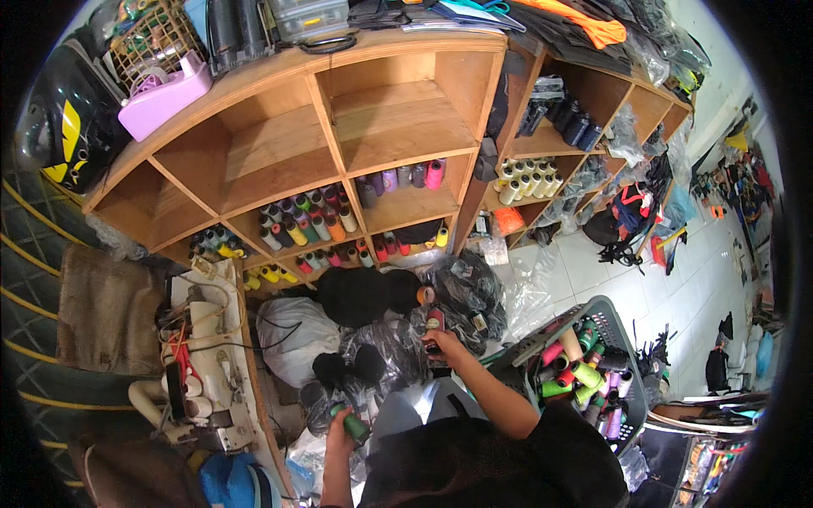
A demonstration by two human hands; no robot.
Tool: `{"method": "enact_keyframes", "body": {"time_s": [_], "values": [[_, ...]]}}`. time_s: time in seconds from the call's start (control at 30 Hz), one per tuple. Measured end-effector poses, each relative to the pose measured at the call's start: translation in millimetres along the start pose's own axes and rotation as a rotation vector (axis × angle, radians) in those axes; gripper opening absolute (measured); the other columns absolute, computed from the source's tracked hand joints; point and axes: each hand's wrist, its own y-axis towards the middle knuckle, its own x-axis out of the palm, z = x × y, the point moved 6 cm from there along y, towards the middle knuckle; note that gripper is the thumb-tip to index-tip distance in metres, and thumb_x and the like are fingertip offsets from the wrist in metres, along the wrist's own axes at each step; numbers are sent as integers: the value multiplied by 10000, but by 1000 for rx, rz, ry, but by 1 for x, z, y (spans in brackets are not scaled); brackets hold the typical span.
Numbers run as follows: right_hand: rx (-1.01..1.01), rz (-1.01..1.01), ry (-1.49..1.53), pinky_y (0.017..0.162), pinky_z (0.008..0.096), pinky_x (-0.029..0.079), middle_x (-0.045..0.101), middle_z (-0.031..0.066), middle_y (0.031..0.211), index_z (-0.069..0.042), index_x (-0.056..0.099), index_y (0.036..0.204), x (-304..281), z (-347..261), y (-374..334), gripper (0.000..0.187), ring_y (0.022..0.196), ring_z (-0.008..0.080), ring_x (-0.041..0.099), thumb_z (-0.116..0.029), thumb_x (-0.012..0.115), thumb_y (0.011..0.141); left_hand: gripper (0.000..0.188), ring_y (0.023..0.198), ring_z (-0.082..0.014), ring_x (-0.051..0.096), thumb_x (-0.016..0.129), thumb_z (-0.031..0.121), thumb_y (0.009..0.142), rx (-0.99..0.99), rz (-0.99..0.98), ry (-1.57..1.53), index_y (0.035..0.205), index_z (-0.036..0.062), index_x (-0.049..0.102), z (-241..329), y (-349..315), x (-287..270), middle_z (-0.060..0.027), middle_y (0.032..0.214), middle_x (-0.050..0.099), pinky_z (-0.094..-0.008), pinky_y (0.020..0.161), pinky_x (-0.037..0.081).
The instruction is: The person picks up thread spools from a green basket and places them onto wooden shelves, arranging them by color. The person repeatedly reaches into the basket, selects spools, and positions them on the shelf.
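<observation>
My left hand (337, 433) is closed around a green thread spool (356, 428), low in front of my body. Farther ahead and to the right, my right hand (444, 340) grips a dark red thread spool (434, 320). Just beyond that spool is an orange round end (425, 295), next to black plastic bags (466, 284). To my right stands a dark grey plastic basket (627, 334) heaped with thread spools (584, 373) in green, pink, red and white.
Ahead runs a wooden shelf unit (406, 140), its lower cubbies holding spools (320, 222) sorted in rows. White and black bags (296, 339) crowd the floor before it. A sewing machine (207, 364) stands at left; a helmet (72, 127) rests at upper left.
</observation>
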Motion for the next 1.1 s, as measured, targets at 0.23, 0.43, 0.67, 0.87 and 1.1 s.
{"method": "enact_keyframes", "body": {"time_s": [0.23,0.43,0.67,0.87,1.1], "values": [[37,147,113,718,410,571,678,40,861,-93,631,1002,-17,103,155,286,804,210,691,-242,753,791,367,880,-233,646,750,108,805,185,13,344,1130,63,586,-22,171,-30,-67,951,646,-391,800,543],[-142,184,43,716,410,576,659,75,888,-41,554,1109,-10,178,307,395,789,224,682,-188,738,791,554,969,-224,650,775,229,859,310,-206,508,1299,65,481,-52,326,62,-101,1081,657,-353,840,520],[-573,95,196,667,348,555,640,56,920,-53,536,1125,-18,181,373,385,803,204,674,-140,728,804,565,924,-221,657,738,241,895,553,-318,612,1335,84,420,-70,457,121,-104,1109,642,-359,797,536],[-363,-192,314,698,365,555,669,99,962,-44,524,1169,-7,181,344,406,842,259,699,-187,697,830,622,1172,-300,516,730,267,894,1098,-568,791,1354,-11,417,-9,437,222,-187,1246,519,-403,1031,409],[-769,-141,60,684,314,502,637,42,795,-60,672,931,-20,217,364,192,722,162,602,-242,700,878,526,1118,-411,540,748,210,855,2293,-539,851,1271,-10,514,77,304,393,-225,1177,567,-463,990,431]]}}
